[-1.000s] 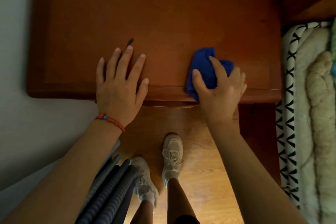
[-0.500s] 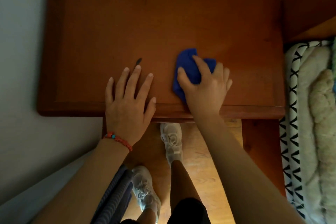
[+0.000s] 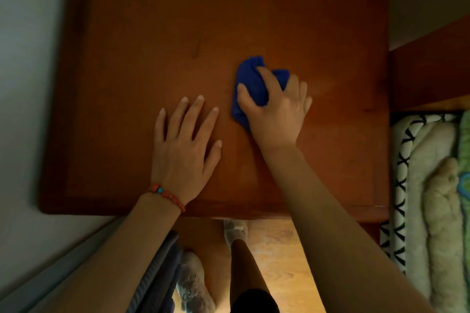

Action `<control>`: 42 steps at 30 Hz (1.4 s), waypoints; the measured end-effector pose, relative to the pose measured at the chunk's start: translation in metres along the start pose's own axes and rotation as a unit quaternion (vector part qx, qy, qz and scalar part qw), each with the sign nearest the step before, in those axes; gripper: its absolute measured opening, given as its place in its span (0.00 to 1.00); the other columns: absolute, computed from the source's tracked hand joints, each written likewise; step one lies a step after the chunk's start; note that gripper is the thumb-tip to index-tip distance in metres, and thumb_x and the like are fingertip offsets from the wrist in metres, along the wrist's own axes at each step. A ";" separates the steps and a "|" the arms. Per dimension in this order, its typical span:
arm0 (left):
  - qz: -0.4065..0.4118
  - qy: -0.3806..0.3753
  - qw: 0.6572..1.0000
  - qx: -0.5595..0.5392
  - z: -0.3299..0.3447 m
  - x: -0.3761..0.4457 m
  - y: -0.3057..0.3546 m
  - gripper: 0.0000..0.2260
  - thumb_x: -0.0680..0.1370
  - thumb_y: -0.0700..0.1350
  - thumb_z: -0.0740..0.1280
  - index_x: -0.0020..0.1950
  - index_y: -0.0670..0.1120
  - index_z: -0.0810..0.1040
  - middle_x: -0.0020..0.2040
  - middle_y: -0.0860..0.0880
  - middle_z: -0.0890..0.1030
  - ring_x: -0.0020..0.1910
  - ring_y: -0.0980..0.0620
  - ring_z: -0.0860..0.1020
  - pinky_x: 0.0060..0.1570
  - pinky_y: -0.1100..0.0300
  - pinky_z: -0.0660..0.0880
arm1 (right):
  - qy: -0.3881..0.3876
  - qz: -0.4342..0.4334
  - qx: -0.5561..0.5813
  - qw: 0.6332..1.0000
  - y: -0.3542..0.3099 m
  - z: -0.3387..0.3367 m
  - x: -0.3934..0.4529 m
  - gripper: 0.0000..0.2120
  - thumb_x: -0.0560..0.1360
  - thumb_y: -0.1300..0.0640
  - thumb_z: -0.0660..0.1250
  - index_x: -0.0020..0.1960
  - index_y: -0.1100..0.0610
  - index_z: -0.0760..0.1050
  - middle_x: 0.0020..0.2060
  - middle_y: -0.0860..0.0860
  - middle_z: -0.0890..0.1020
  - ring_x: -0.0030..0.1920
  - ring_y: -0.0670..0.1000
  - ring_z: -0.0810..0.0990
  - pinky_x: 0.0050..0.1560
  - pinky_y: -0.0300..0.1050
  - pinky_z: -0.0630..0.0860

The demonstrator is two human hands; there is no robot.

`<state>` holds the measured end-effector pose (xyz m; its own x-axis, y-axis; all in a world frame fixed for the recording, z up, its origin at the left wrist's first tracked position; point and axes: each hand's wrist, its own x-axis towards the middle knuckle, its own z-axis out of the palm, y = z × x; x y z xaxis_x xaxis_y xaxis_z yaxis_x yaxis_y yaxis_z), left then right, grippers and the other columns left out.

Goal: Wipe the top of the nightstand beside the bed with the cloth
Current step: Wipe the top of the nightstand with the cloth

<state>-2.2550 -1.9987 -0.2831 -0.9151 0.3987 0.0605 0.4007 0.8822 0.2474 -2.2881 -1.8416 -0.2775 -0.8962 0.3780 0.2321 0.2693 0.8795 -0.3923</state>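
Note:
The reddish-brown wooden nightstand top fills the upper part of the view, seen from above. A bunched blue cloth lies near the middle of the top. My right hand presses down on the cloth, fingers curled over it, covering its near half. My left hand rests flat on the wood just left of the cloth, fingers spread, holding nothing. A red bead bracelet circles the left wrist.
A pale wall borders the nightstand on the left. The bed with a black-and-white patterned cover and fuzzy cream blanket lies to the right. A dark mark shows on the wood. Below are the wood floor and my shoes.
My right hand has slid the cloth from the front edge toward the middle of the top. My left hand moved farther onto the top. The view shifted forward over the nightstand.

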 end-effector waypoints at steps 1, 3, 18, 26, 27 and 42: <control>-0.003 -0.006 1.000 0.000 0.000 0.001 0.000 0.22 0.77 0.51 0.55 0.69 0.44 0.69 0.69 0.40 0.68 0.69 0.40 0.62 0.66 0.40 0.55 | 0.001 0.002 0.000 1.000 -0.001 0.003 0.004 0.23 0.70 0.40 0.60 0.57 0.54 0.77 0.47 0.61 0.78 0.44 0.61 0.75 0.43 0.52 0.69; -0.005 -0.006 1.000 -0.004 -0.001 0.002 0.000 0.22 0.78 0.52 0.55 0.69 0.44 0.69 0.69 0.40 0.68 0.69 0.40 0.62 0.67 0.41 0.55 | -0.009 0.000 0.003 1.000 0.000 -0.002 -0.010 0.23 0.71 0.40 0.61 0.58 0.54 0.76 0.47 0.60 0.78 0.43 0.59 0.73 0.43 0.50 0.67; -0.033 -0.022 0.999 -0.023 -0.004 0.008 0.001 0.20 0.80 0.53 0.51 0.70 0.48 0.64 0.70 0.43 0.64 0.69 0.42 0.62 0.68 0.42 0.53 | -0.029 -0.017 0.020 0.999 -0.002 0.012 0.046 0.23 0.71 0.41 0.61 0.58 0.54 0.76 0.46 0.61 0.77 0.44 0.59 0.73 0.44 0.50 0.67; -0.060 -0.018 0.998 0.002 -0.006 0.073 -0.016 0.22 0.77 0.52 0.56 0.70 0.47 0.65 0.70 0.40 0.67 0.70 0.41 0.61 0.68 0.41 0.52 | -0.026 -0.020 0.033 0.999 -0.013 0.040 0.138 0.24 0.69 0.40 0.62 0.57 0.55 0.77 0.47 0.62 0.78 0.46 0.63 0.74 0.46 0.52 0.66; -0.065 -0.022 0.998 0.003 -0.005 0.077 -0.018 0.22 0.77 0.53 0.55 0.70 0.47 0.65 0.70 0.40 0.66 0.70 0.41 0.61 0.68 0.41 0.52 | -0.025 -0.012 0.039 0.999 -0.014 0.045 0.153 0.24 0.69 0.40 0.62 0.58 0.55 0.77 0.47 0.62 0.78 0.47 0.63 0.73 0.46 0.52 0.65; -0.072 -0.038 0.997 -0.014 -0.005 0.079 -0.021 0.21 0.79 0.56 0.51 0.71 0.50 0.63 0.71 0.46 0.62 0.71 0.43 0.60 0.69 0.44 0.50 | -0.025 0.021 0.042 0.999 -0.018 0.052 0.185 0.24 0.69 0.41 0.64 0.59 0.56 0.76 0.49 0.63 0.77 0.49 0.64 0.73 0.47 0.53 0.65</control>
<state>-2.3357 -1.9875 -0.2789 -0.9567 0.2868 -0.0501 0.2630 0.9249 0.2745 -2.4773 -1.8029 -0.2738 -0.9021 0.3969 0.1692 0.2786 0.8353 -0.4740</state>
